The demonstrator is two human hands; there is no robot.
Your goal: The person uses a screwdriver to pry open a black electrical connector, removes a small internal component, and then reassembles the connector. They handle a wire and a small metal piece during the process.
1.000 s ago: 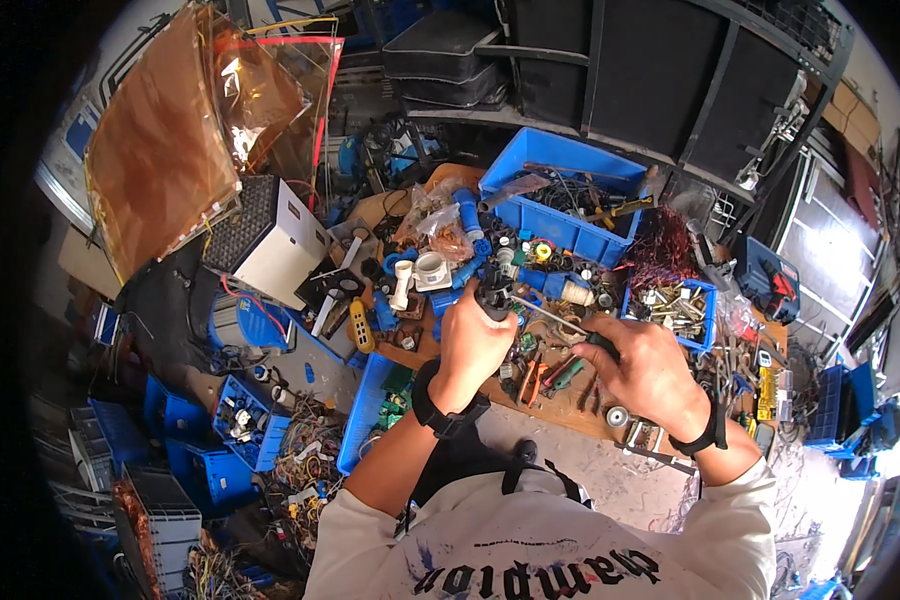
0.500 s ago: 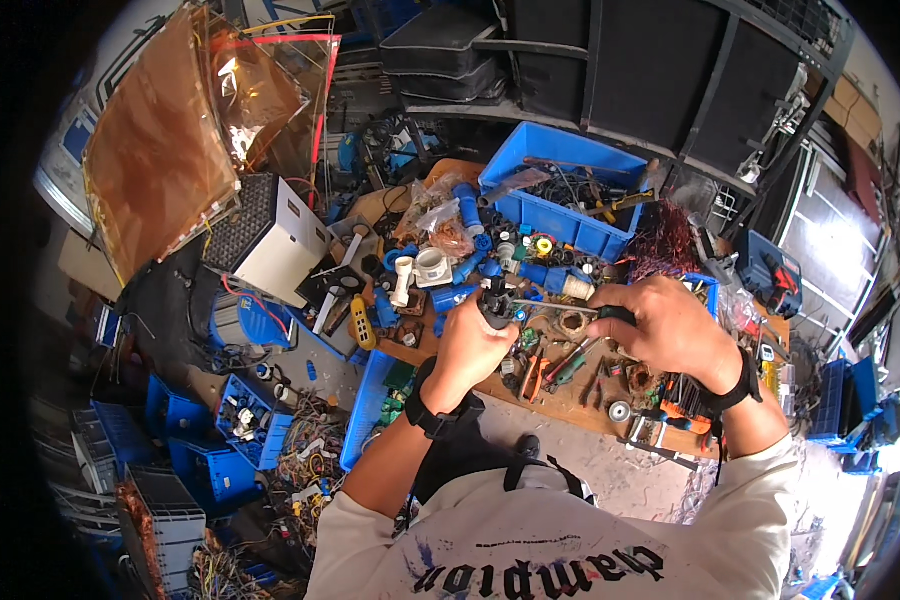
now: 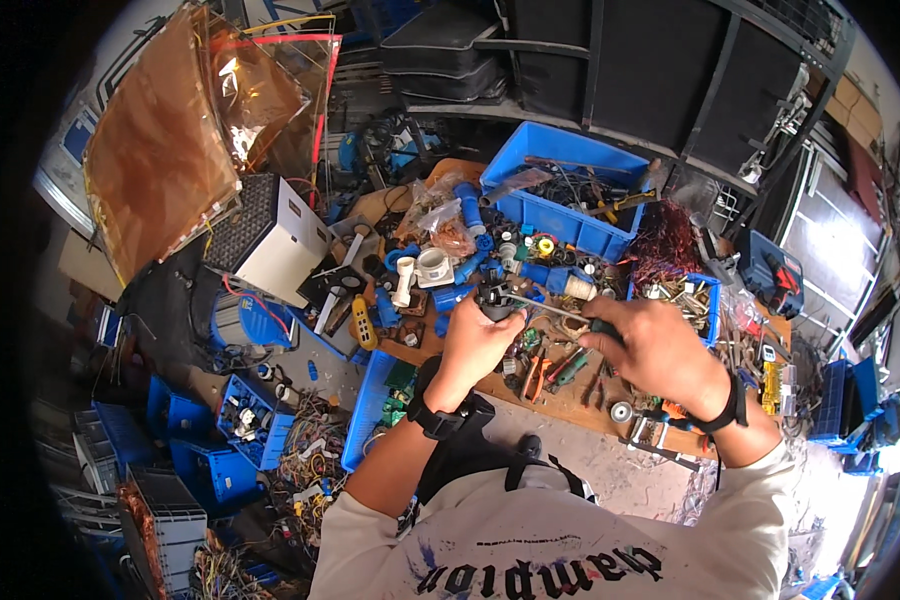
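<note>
My left hand is closed round a small black part, whose exact kind I cannot make out. In my right hand is a screwdriver with a dark handle and a long metal shaft. Its shaft points left, and the tip meets the black part or lies just against it. Below the hands, pliers with orange handles and a tool with a green and red handle lie on the wooden workbench. White and blue plastic pipe fittings crowd the bench beyond my left hand.
A large blue crate of tools stands at the back of the bench. Right of it are a tangle of reddish wire and a blue tray of metal bits. A yellow remote-like controller lies left. Blue bins and loose wires cover the lower left.
My right hand has shifted slightly down, tilting the screwdriver so its handle end sits lower. The black part in my left hand has turned a little. The blue tray shows more now.
</note>
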